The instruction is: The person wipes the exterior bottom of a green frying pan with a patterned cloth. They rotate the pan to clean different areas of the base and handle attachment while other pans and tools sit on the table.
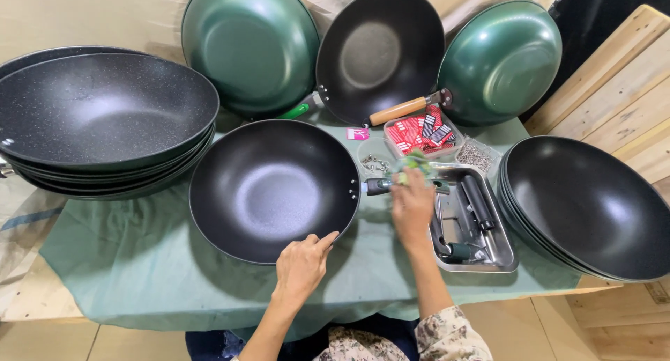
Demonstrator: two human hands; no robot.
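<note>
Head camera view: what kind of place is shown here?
Probably a small cookware assembly workbench. Stacks of black woks without handles flank one wok on a green cloth, beside a metal tray of tools and a tub of small screws.

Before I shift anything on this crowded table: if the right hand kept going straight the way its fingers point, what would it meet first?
The right hand points away from the body. Just ahead lies the green handle piece at its fingers, then probably the clear tub of red packets, though depth is unclear.

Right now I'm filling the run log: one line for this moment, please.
left hand: touching black wok rim | right hand: at wok handle, green piece in fingers | beside: metal tray
</note>
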